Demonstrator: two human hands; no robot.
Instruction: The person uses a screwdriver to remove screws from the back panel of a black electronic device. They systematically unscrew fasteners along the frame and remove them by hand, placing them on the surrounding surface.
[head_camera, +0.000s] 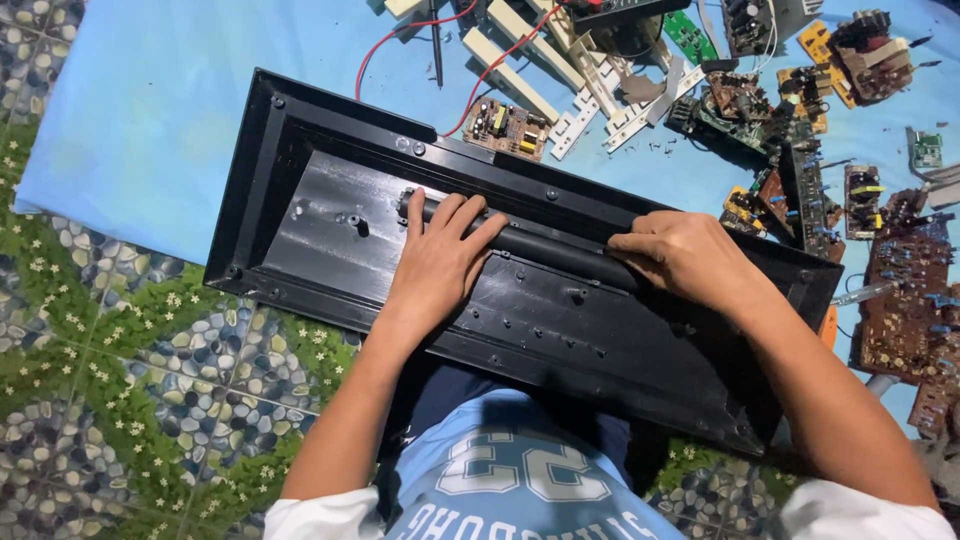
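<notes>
A long black plastic housing (300, 190) lies open side up across my lap and the blue sheet. Inside it runs a black cylindrical tube (545, 250) along the length. My left hand (440, 260) lies over the tube's left end, fingers spread and curled over it. My right hand (680, 255) clasps the tube farther to the right, fingers wrapped around it. The middle of the tube shows between the hands.
A blue sheet (150, 100) covers the patterned pebble floor (120, 380). Several circuit boards (900, 300) lie at the right, another small board (507, 128) behind the housing. Red wires (400, 40) and white plastic strips (510, 75) lie at the back.
</notes>
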